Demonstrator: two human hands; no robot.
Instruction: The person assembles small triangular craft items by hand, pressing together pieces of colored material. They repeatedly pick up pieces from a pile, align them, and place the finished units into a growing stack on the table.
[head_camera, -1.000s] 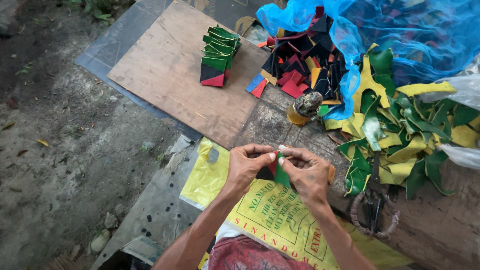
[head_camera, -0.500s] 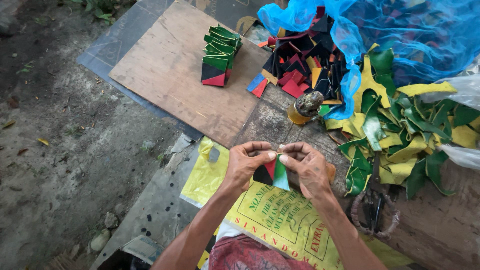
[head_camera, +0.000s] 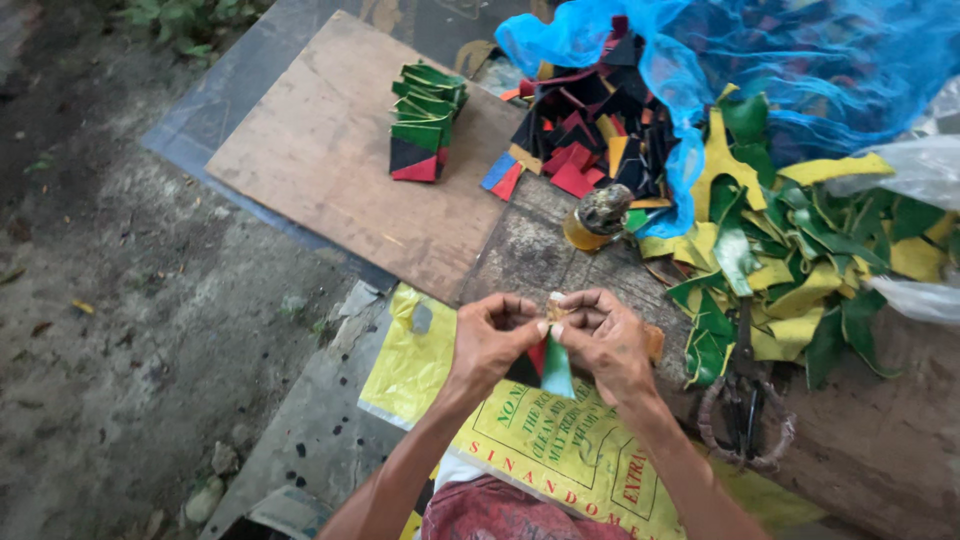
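I read both hands meeting at centre frame, low over the lap. The left hand (head_camera: 492, 345) and the right hand (head_camera: 604, 343) sit knuckle to knuckle, fingers curled closed, pinching between them a small folded piece of green, red and black sheet material (head_camera: 548, 368) that hangs down from the fingertips. A bit of pale tan stuff shows at the top of the pinch, just where the thumbs meet; I cannot tell what it is.

Under the hands lies a yellow printed plastic bag (head_camera: 520, 440), spread flat over the edge of a grey slab.

Just beyond the hands, on a worn dark wooden surface (head_camera: 530, 255), stands a small amber bottle with a grimy cap (head_camera: 597, 217).

Right of the bottle I note a loose heap of yellow and green cut strips (head_camera: 800, 260), and near its lower edge a pair of dark scissors with wrapped handles (head_camera: 745, 415).

Further back, a crumpled blue plastic bag (head_camera: 800, 60) spills black, red and yellow cut scraps (head_camera: 590, 140).

On the left, a brown flat board (head_camera: 330, 160) carries a neat stack of folded green, black and red pieces (head_camera: 422, 125), well apart from the hands. Bare dirt ground (head_camera: 110, 300) fills the left side.
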